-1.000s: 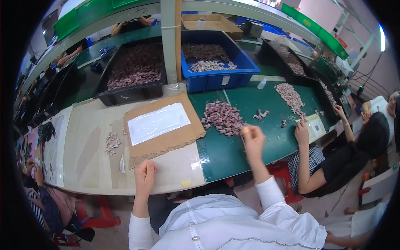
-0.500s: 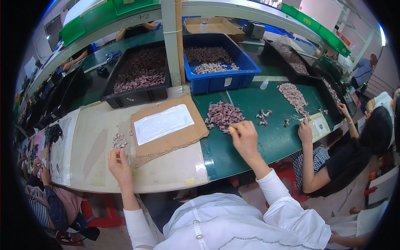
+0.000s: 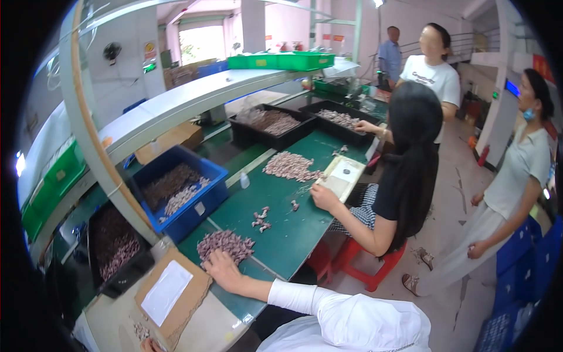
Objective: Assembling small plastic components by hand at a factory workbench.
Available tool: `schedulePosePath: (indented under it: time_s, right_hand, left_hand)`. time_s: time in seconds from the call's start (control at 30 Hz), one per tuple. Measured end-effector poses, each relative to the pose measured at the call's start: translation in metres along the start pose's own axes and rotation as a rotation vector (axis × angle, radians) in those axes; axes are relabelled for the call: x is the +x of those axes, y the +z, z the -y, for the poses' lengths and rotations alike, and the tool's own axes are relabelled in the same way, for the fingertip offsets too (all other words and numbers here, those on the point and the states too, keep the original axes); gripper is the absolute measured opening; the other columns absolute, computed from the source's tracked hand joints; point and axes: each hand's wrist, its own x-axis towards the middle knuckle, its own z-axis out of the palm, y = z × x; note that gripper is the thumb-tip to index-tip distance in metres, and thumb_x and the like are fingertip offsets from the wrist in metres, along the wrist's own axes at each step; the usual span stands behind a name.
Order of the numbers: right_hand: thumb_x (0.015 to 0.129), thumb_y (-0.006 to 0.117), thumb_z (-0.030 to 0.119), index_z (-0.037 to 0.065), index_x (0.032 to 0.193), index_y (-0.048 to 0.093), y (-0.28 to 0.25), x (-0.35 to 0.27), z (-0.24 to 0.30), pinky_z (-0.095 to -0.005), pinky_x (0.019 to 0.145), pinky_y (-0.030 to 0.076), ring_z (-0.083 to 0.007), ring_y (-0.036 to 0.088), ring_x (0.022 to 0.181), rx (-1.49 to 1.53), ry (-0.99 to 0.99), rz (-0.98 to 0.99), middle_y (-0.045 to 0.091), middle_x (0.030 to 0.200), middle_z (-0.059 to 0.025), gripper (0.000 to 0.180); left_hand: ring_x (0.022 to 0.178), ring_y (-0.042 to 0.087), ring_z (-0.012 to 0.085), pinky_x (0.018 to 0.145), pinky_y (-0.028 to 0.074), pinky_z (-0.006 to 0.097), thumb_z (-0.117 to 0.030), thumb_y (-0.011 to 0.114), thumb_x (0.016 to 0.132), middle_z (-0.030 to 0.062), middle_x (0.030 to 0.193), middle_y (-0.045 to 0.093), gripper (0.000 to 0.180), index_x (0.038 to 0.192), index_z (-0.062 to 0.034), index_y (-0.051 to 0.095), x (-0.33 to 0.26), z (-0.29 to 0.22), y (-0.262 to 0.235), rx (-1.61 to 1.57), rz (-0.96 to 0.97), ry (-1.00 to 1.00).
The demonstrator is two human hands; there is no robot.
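My right hand (image 3: 224, 273) rests at the near edge of a heap of small purplish-pink knobbly pieces (image 3: 230, 244) on the green table. Its fingers reach forward onto the heap, slightly apart from the thumb, and no piece shows between them. At the lower edge of the picture, only part of my left hand (image 3: 151, 345) is visible. Its fingers look drawn together, and anything between them is too small to tell. Beside it lies a small cluster of paler pieces (image 3: 141, 331). Between my hands is a piece of brown cardboard (image 3: 195, 286) with a white sheet (image 3: 167, 292) on it.
A blue bin (image 3: 218, 177) and a black bin (image 3: 141, 261) of pieces stand behind the heap. A small bottle (image 3: 244, 180) stands near another heap (image 3: 288, 166). At right, a seated co-worker (image 3: 410, 158) holds a pale tray (image 3: 356, 186); people stand beyond.
The view has swung to the right, pushing my left hand to the lower edge. My right hand has come down lower against the heap.
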Motion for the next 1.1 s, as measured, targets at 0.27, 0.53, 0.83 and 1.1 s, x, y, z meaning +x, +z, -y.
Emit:
schedulePosePath:
  time_s: [0.27, 0.53, 0.83, 1.1]
  right_hand:
    - [0.074, 0.051, 0.006, 0.003, 0.088, 0.054, -0.002, -0.011, -0.007, -0.0361, 0.070, 0.046, -0.0259, 0.055, 0.078, 0.144, -0.080, -0.131, 0.054, 0.075, -0.0110, 0.014]
    - [0.072, 0.058, 0.010, 0.005, 0.077, 0.063, -0.025, -0.014, -0.002, -0.0385, 0.069, 0.045, -0.0270, 0.054, 0.078, 0.349, -0.239, -0.094, 0.057, 0.079, -0.0100, 0.008]
    - [0.073, 0.052, -0.004, -0.004, 0.099, 0.059, -0.031, -0.027, -0.007, -0.0398, 0.071, 0.045, -0.0321, 0.053, 0.081, 0.289, -0.267, 0.126, 0.057, 0.083, -0.0175, 0.027]
    - [0.079, 0.058, -0.001, -0.001, 0.092, 0.059, -0.059, -0.017, 0.008, -0.0389, 0.065, 0.044, -0.0317, 0.054, 0.075, 0.329, -0.203, 0.022, 0.057, 0.080, -0.0153, 0.013]
  left_hand:
    - [0.089, 0.059, 0.0363, 0.080, 0.047, 0.040, -0.002, 0.060, 0.078, 0.0243, 0.095, 0.063, 0.024, 0.100, 0.0049, 0.064, 0.003, 0.001, 0.007, -0.007, -0.013, -0.147]
    - [0.075, 0.054, 0.0248, 0.072, 0.044, 0.035, -0.008, 0.055, 0.084, 0.0135, 0.080, 0.058, 0.013, 0.087, 0.0035, 0.058, -0.005, 0.044, 0.029, -0.233, -0.155, -0.268]
    - [0.078, 0.058, 0.0103, 0.067, 0.047, 0.022, -0.007, 0.057, 0.089, 0.0069, 0.094, 0.062, 0.024, 0.112, 0.0014, 0.057, -0.034, -0.005, 0.024, -1.570, -0.042, -0.675]
    - [0.079, 0.063, 0.0136, 0.073, 0.052, 0.024, -0.002, 0.061, 0.084, 0.0096, 0.092, 0.065, 0.021, 0.104, 0.0035, 0.062, -0.033, -0.011, 0.020, -1.418, 0.100, -0.617]
